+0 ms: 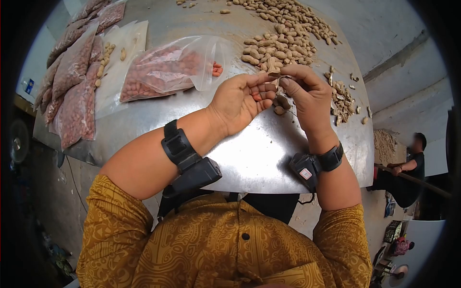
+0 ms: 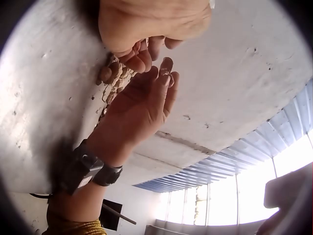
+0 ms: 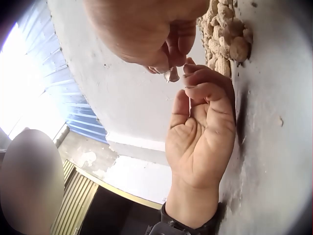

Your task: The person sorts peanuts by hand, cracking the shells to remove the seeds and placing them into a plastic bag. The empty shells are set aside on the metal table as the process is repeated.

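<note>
My left hand [image 1: 235, 103] is turned palm up with its fingers curled, and a red peanut kernel [image 1: 257, 97] shows among them. Close against its fingertips, my right hand [image 1: 309, 93] pinches a piece of peanut shell [image 1: 274, 75] between thumb and forefinger. The left wrist view shows that shell [image 2: 167, 65] standing up from the right hand's fingertips. From the right wrist, the broken shell [image 3: 172, 75] appears just over the left fingers, where the kernel is hidden. Below the hands, a few unshelled peanuts [image 1: 279, 110] lie on the metal table [image 1: 249, 158].
Unshelled peanuts [image 1: 283, 41] are heaped beyond the hands, with empty shells [image 1: 342, 103] at the right. A clear bag of red kernels [image 1: 163, 69] lies open on the left, beside several stacked full bags [image 1: 77, 81]. Another person [image 1: 408, 168] holds a pole at far right.
</note>
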Demonstrator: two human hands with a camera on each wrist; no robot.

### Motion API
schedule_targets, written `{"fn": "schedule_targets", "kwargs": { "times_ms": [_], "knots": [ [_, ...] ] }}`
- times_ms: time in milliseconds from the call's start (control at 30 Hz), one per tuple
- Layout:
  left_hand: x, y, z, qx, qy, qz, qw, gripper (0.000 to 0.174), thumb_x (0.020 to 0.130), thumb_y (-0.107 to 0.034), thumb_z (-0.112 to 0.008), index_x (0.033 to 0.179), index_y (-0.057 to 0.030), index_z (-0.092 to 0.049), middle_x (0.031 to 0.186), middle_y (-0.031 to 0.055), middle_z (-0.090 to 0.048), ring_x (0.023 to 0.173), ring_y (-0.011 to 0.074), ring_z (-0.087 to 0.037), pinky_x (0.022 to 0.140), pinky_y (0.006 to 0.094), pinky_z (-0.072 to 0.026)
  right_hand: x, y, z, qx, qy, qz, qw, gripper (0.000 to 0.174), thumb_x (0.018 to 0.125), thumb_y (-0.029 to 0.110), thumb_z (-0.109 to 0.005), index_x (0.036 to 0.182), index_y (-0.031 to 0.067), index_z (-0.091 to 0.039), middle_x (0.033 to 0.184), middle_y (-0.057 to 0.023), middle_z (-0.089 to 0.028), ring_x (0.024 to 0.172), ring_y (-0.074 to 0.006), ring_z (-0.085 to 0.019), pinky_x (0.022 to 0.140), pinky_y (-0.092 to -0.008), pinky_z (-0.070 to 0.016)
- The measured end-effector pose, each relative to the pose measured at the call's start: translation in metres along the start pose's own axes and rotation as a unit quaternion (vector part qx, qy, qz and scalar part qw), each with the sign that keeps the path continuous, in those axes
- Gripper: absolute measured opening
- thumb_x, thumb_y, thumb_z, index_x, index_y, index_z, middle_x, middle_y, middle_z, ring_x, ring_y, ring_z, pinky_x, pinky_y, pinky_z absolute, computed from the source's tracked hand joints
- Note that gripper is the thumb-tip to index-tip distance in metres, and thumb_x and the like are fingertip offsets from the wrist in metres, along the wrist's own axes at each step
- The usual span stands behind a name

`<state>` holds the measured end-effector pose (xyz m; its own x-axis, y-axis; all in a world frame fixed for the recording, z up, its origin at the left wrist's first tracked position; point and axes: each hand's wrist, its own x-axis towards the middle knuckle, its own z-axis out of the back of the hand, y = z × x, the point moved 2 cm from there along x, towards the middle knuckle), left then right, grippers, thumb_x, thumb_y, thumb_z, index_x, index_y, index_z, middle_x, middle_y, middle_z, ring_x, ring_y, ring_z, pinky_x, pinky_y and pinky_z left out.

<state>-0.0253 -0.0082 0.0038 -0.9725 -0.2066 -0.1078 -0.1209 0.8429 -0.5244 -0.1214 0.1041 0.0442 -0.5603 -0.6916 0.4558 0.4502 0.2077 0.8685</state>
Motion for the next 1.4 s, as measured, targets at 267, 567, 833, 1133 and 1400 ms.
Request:
{"fn": "schedule_targets", "kwargs": {
  "times_ms": [267,567,833,1133,1400],
  "knots": [
    [-0.002,-0.005,0.005,0.060,-0.038,-0.041,0.997,0.030,0.086,-0.011,-0.045,0.112,0.0049,-0.050,0.079,0.0038,-0.054,0.066,0.0104,-0.048,0.059,0.0224,-0.0417,0.011,-0.018,0.023,0.464,-0.166,-0.194,0.848,0.017,0.080,0.002,-0.044,0.094,-0.0025,-0.052,0.096,-0.0122,-0.054,0.085,-0.0223,-0.059,0.077,-0.0336,-0.0535],
    [-0.005,-0.004,0.001,0.107,-0.018,-0.042,0.993,0.026,0.086,-0.010,-0.048,0.108,0.0034,-0.054,0.070,0.0017,-0.052,0.055,0.0082,-0.044,0.053,0.0211,-0.0372,0.011,0.003,0.032,-0.318,0.155,-0.084,0.931,0.019,0.075,0.017,-0.064,0.083,-0.0001,-0.063,0.066,-0.0100,-0.059,0.058,-0.0189,-0.055,0.056,-0.0289,-0.0439],
    [-0.005,-0.002,0.001,0.135,-0.011,-0.043,0.990,0.025,0.087,-0.009,-0.048,0.108,0.0028,-0.054,0.072,0.0021,-0.052,0.057,0.0078,-0.045,0.053,0.0202,-0.0375,0.006,-0.002,0.016,-0.386,0.220,-0.076,0.893,0.018,0.076,0.017,-0.060,0.080,0.0004,-0.065,0.072,-0.0175,-0.062,0.068,-0.0318,-0.060,0.065,-0.0375,-0.0468],
    [-0.004,-0.002,0.005,0.196,-0.026,-0.101,0.975,0.028,0.085,-0.006,-0.057,0.112,0.0008,-0.053,0.078,-0.0006,-0.050,0.058,0.0057,-0.042,0.052,0.0183,-0.0359,0.007,-0.007,0.021,-0.282,0.163,-0.035,0.945,0.015,0.082,0.013,-0.057,0.088,-0.0001,-0.057,0.077,-0.0124,-0.061,0.071,-0.0258,-0.059,0.067,-0.0342,-0.0456],
    [-0.011,-0.001,-0.012,0.343,-0.004,-0.183,0.921,0.033,0.082,-0.010,-0.063,0.113,-0.0007,-0.056,0.081,-0.0028,-0.053,0.062,0.0035,-0.044,0.054,0.0166,-0.0362,0.003,0.002,0.008,0.053,0.165,-0.197,0.965,0.014,0.089,0.015,-0.053,0.092,0.0026,-0.057,0.072,-0.0016,-0.056,0.052,-0.0039,-0.047,0.046,-0.0170,-0.0396]
  ]
}}
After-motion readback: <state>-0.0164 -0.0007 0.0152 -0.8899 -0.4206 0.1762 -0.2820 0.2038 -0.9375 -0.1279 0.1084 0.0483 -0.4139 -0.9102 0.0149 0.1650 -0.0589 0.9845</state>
